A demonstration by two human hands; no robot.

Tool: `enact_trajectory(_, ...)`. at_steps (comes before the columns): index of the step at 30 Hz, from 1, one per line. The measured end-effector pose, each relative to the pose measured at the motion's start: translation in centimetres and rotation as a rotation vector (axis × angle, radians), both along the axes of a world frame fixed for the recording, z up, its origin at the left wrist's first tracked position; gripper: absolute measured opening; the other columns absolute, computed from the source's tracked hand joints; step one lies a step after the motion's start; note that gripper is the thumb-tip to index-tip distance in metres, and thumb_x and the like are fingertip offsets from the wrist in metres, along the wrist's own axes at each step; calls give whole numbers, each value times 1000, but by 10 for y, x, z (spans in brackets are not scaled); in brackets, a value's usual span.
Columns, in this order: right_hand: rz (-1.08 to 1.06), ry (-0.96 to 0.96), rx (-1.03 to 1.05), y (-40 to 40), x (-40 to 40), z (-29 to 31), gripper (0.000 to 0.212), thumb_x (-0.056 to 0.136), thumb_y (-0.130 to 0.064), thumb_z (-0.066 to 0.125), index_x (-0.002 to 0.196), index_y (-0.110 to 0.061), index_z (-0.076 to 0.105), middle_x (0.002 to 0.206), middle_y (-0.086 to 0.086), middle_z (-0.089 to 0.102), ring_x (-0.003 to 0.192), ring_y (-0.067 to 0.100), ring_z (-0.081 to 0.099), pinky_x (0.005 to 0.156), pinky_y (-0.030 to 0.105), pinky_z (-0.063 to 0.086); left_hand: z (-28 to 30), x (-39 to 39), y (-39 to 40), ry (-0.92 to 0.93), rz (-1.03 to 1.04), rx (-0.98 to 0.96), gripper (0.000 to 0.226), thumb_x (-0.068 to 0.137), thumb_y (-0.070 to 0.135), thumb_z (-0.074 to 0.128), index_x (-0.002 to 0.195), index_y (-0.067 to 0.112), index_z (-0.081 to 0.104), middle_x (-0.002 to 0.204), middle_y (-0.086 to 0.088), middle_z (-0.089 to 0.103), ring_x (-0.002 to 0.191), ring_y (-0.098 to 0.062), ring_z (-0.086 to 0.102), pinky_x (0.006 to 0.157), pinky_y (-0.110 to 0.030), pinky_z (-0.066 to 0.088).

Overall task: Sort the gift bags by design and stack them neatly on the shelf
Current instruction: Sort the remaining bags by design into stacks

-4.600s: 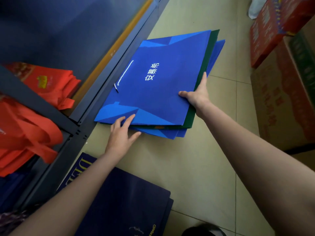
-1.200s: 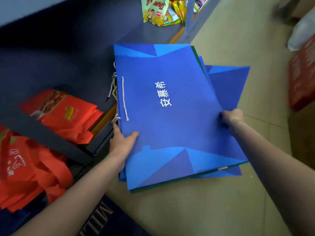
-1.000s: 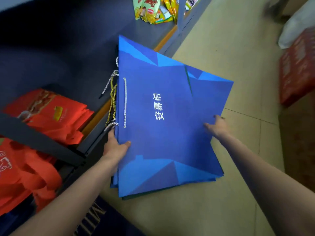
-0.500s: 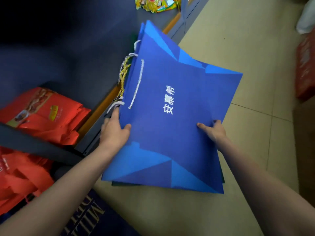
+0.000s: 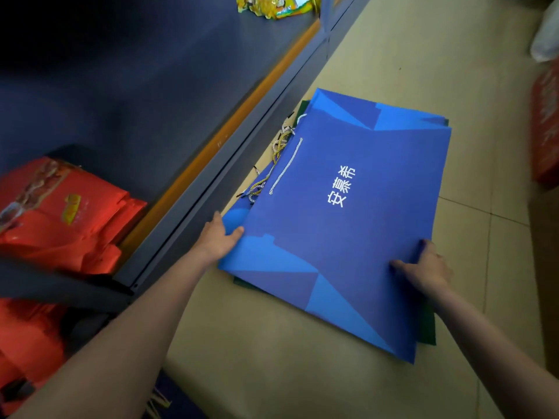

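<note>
Tiled floor: the widest open surface, running out beyond my fingers on the far side and bare again on the near side, between my two forearms. Shelf unit: its dark metal front edge, with an orange strip along it, runs diagonally just left of my left fingers; its upper board lies open and dark further left. Stack of blue gift bags: flat on the floor between my hands, the top bag printed with white characters; its long left edge lies close beside the shelf base, and its near corner points back toward me. A green bag shows as a dark margin under the stack, just behind my right wrist. Red bags: piled on the lower shelf, well left of my left hand. Red carton: at the frame's right edge, well beyond my right fingers, with bare tile between. Cord handles: white and yellow-twisted, spilling from the stack's left edge just ahead of my left fingers. Left hand: thumb on the top bag's left edge; fingers hidden beneath, so I cannot tell their curl. Right hand: fingers curled round the stack's right edge, thumb pressed on top
</note>
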State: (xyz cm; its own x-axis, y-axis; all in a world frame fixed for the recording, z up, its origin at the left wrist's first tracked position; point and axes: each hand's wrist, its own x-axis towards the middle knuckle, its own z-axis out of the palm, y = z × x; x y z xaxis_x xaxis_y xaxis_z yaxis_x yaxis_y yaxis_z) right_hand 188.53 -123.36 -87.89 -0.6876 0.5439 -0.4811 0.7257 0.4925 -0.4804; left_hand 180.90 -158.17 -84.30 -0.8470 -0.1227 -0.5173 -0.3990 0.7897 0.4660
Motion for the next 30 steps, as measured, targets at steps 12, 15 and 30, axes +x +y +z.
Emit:
enact_trajectory(12, -27, -52, 25, -27, -15, 8, 100, 67, -49, 78, 145, -32, 18, 145, 16, 19, 129, 40, 22, 104, 52, 26, -25, -18, 26, -26, -172, -263, 81, 87, 70, 31, 150, 30, 0, 154, -19, 9, 140, -36, 10, 113, -43, 14)
enact_trajectory(15, 2, -47, 14, -19, -18, 11, 102, 66, -49, 79, 146, -32, 18, 147, 15, 18, 131, 40, 21, 105, 53, 25, -30, -7, 32, 6, -159, -294, 82, 85, 71, 34, 150, 32, 4, 147, -22, 19, 133, -38, 20, 110, -43, 19)
enact_trajectory(30, -295, 110, -147, 17, -19, 2, 95, 66, -46, 81, 141, -18, 31, 141, 12, 34, 120, 38, 45, 102, 46, 40, -23, -20, 67, -69, 221, 323, 114, 42, 77, 54, 141, 25, 32, 136, -1, 49, 119, -28, 53, 101, -44, 43)
